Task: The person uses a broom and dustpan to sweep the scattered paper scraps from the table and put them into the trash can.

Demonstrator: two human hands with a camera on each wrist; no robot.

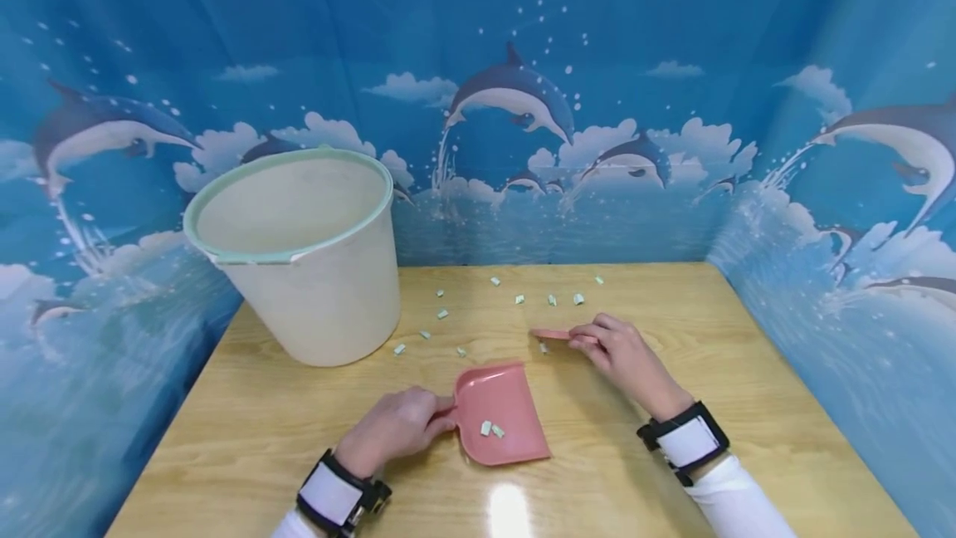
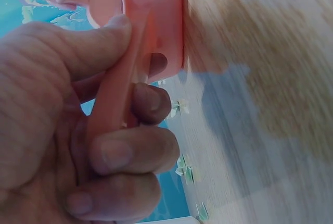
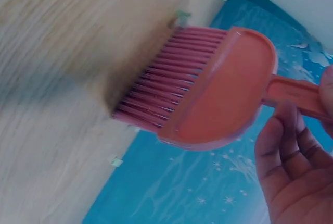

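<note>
Hands are working low over the wooden worktop (image 1: 672,488), each wearing a black and white wrist strap. The left hand (image 1: 392,430) is lying knuckles up near the front edge, its grip clamped on the thin handle of a pink dustpan (image 1: 499,413); in the left wrist view the thumb (image 2: 93,47) is pressing along the top of the handle while the other fingers are curling under it. The pan is smooth moulded plastic, shovel-shaped with a raised rim, lying flat near the middle of the worktop and holding two pale scraps (image 1: 490,429). The right hand (image 1: 623,355) is reaching forward and to the left, its grip closed round the handle of a small pink brush (image 1: 553,335); the right wrist view is showing a half-round plastic head (image 3: 229,88) with stiff, straight pink bristles (image 3: 156,99) touching the wood. More small pale green paper scraps (image 1: 519,299) are lying scattered beyond the pan and brush. A cream bucket (image 1: 299,256) with a pale green rim is standing at the rear left. The worktop is glossy, light-grained wood. Both wrist views are blurred, and the brush handle is largely hidden inside the right hand.
</note>
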